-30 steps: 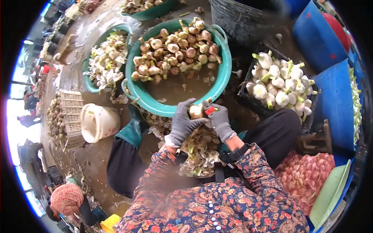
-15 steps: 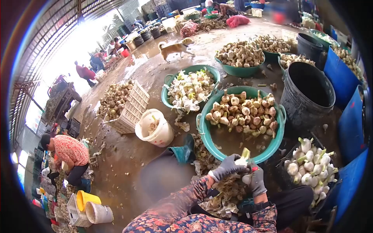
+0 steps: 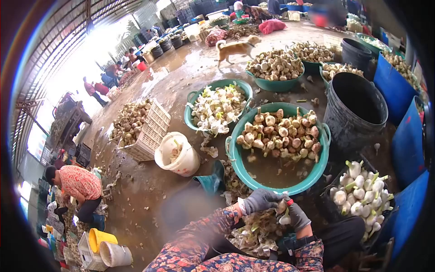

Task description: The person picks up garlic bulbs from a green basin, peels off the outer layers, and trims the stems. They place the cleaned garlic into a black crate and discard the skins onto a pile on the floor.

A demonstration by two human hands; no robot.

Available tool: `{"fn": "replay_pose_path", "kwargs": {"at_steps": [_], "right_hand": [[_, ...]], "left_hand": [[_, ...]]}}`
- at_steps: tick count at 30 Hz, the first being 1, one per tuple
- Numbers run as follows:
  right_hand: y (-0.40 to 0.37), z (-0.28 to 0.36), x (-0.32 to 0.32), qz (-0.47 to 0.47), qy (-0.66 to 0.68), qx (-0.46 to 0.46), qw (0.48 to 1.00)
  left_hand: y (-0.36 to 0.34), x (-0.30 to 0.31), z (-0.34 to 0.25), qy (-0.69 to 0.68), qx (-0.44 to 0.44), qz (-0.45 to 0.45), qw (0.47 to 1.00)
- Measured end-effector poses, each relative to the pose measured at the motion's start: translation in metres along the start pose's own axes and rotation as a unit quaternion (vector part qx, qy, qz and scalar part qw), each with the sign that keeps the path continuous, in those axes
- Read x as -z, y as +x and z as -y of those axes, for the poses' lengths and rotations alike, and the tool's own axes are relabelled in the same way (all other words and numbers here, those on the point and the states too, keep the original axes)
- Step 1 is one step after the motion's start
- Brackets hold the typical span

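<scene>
"Person in red-n-white top at far L, bent over. Yellow bkt near. Next?"

"Crate by a heap of brown garlic. Then white bkt, then small green tub w/ pale skins on top."

"OK. Hands?"

"Grey gloves on both. L hand has bent fingers by the garlic bulb, can't tell if it's gripping. Pile of skins under it, big green tub just past it."

"Where's the garlic bulb?"

"Btwn both hands, near big tub's rim. R hand is curled tight on it."

"Far R?"

"Big dark bkt, then heap of white garlic, nr blue bins."
</scene>
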State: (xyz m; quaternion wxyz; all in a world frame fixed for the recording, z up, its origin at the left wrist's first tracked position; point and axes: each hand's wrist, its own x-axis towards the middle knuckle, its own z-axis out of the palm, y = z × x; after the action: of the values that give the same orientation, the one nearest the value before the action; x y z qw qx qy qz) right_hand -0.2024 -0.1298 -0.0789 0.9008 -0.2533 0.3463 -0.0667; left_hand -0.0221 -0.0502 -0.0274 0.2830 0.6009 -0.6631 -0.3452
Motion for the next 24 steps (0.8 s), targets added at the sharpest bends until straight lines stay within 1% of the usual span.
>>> {"fn": "replay_pose_path", "kwargs": {"at_steps": [1, 2, 4, 5, 6, 7, 8, 9, 10, 11, 12, 13, 14, 15, 16, 17, 18, 19, 21, 22, 23, 24], "right_hand": [[-0.001, 0.001, 0.0, 0.007, -0.014, -0.022, 1.0], [-0.002, 0.002, -0.002, 0.007, -0.014, -0.024, 1.0], [-0.011, 0.008, -0.017, 0.011, 0.004, 0.005, 1.0], [-0.012, 0.01, -0.017, 0.01, 0.005, 0.006, 1.0], [-0.013, 0.012, -0.016, 0.019, -0.025, 0.011, 0.999], [-0.013, 0.013, -0.015, 0.028, -0.055, 0.015, 0.998], [-0.012, 0.012, -0.014, 0.028, -0.054, 0.015, 0.998], [-0.01, 0.011, -0.011, 0.026, -0.163, 0.066, 0.984], [-0.01, 0.011, -0.01, 0.024, -0.269, 0.115, 0.956], [-0.012, 0.011, -0.011, 0.023, -0.269, 0.116, 0.956], [-0.016, 0.01, -0.017, 0.037, -0.305, 0.172, 0.936], [-0.017, 0.01, -0.02, 0.052, -0.34, 0.228, 0.911], [-0.011, 0.003, -0.014, 0.067, -0.309, 0.233, 0.919], [-0.012, 0.002, -0.015, 0.067, -0.309, 0.234, 0.919], [-0.012, 0.001, -0.018, 0.02, -0.387, 0.287, 0.876], [-0.013, 0.0, -0.02, -0.027, -0.459, 0.335, 0.822], [-0.01, -0.006, -0.023, -0.087, -0.523, 0.412, 0.742], [-0.018, -0.003, -0.033, -0.087, -0.522, 0.412, 0.742], [-0.035, 0.006, -0.052, -0.149, -0.676, 0.398, 0.602], [-0.034, 0.006, -0.055, -0.123, -0.69, 0.413, 0.582], [-0.03, 0.0, -0.049, -0.124, -0.691, 0.411, 0.582], [-0.021, -0.01, -0.038, -0.128, -0.659, 0.418, 0.613]], "left_hand": [[-0.003, -0.002, 0.002, -0.009, -0.012, -0.014, 1.0], [-0.005, -0.004, 0.006, -0.01, -0.011, -0.015, 1.0], [-0.008, -0.008, 0.012, 0.011, -0.039, -0.04, 0.998], [-0.009, -0.012, 0.013, 0.011, -0.04, -0.039, 0.998], [-0.01, -0.013, 0.01, -0.081, 0.041, -0.047, 0.995], [-0.011, -0.014, 0.009, -0.171, 0.122, -0.055, 0.976], [-0.01, -0.013, 0.011, -0.171, 0.121, -0.054, 0.976], [-0.008, -0.011, 0.015, -0.221, 0.196, -0.039, 0.955], [-0.006, -0.012, 0.022, -0.27, 0.268, -0.023, 0.925], [-0.006, -0.014, 0.035, -0.27, 0.267, -0.023, 0.925], [-0.008, -0.009, 0.035, -0.406, 0.275, -0.029, 0.871], [-0.009, -0.006, 0.034, -0.533, 0.277, -0.035, 0.798], [-0.015, -0.008, 0.029, -0.594, 0.233, -0.047, 0.769], [-0.017, -0.014, 0.037, -0.593, 0.233, -0.047, 0.769], [-0.02, -0.023, 0.047, -0.615, 0.207, -0.067, 0.758], [-0.022, -0.032, 0.058, -0.636, 0.181, -0.086, 0.745], [-0.025, -0.031, 0.054, -0.663, 0.19, -0.092, 0.718], [-0.023, -0.03, 0.048, -0.663, 0.19, -0.091, 0.718], [-0.016, -0.03, 0.038, -0.615, 0.297, -0.144, 0.716], [-0.019, -0.036, 0.048, -0.389, 0.199, -0.1, 0.894], [-0.017, -0.042, 0.05, -0.39, 0.199, -0.1, 0.893], [-0.012, -0.041, 0.042, -0.45, 0.257, -0.117, 0.847]]}}
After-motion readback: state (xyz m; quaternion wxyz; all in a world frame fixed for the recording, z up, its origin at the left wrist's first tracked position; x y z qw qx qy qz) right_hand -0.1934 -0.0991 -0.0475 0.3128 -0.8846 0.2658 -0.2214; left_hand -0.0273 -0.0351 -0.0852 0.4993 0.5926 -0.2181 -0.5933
